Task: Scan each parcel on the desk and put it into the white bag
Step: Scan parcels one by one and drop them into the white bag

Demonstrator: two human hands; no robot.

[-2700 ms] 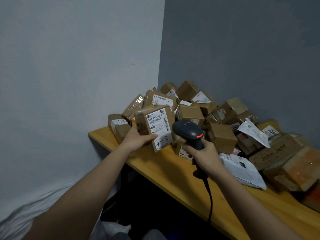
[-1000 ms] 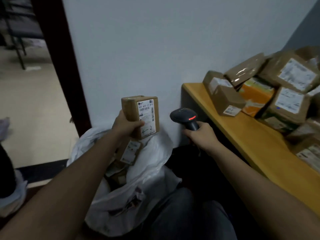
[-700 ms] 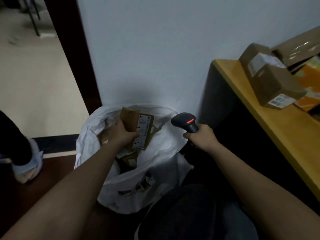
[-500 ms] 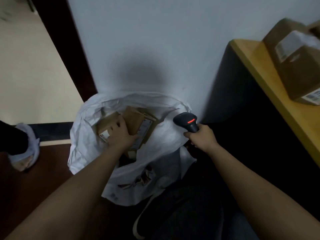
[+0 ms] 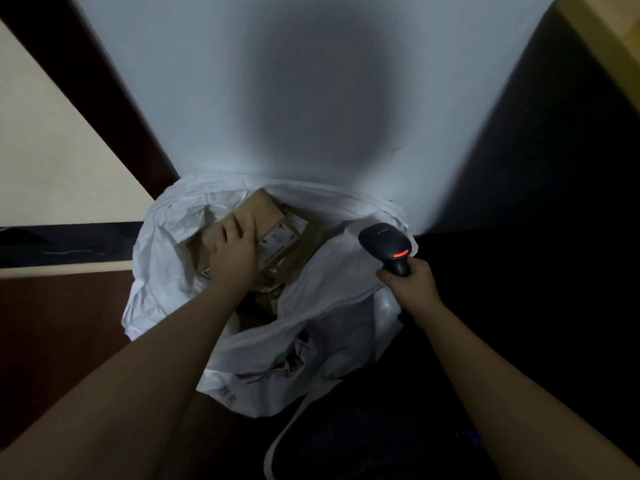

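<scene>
**Parcel in the white bag under the left hand**

The left hand (image 5: 235, 252) reaches down into the open mouth of the white bag (image 5: 277, 348), which stands on the floor against the pale wall (image 5: 294, 81). Its fingers lie fairly straight across the top of a brown cardboard parcel (image 5: 265, 211) and touch it from above, with the thumb at the parcel's right edge. No curled grip around the box can be seen, though the fingertips are partly blurred. The parcel sits inside the bag near its far rim, tilted, with its white shipping label (image 5: 278, 239) showing just right of the hand. More brown parcels (image 5: 301, 252) lie under and beside it, filling the bag's middle.

The right hand (image 5: 410, 284) is right of the bag, its fingers wrapped firmly round the handle of a black barcode scanner (image 5: 386, 244). The scanner head points up and to the far left, and a red light glows on it. It hangs over the bag's right edge, apart from the parcel.

At the far right top corner a strip of the yellow wooden desk (image 5: 609, 46) shows, with dark space beneath. At far left runs a dark door frame (image 5: 104, 98), with a light floor (image 5: 45, 150) beyond.
</scene>
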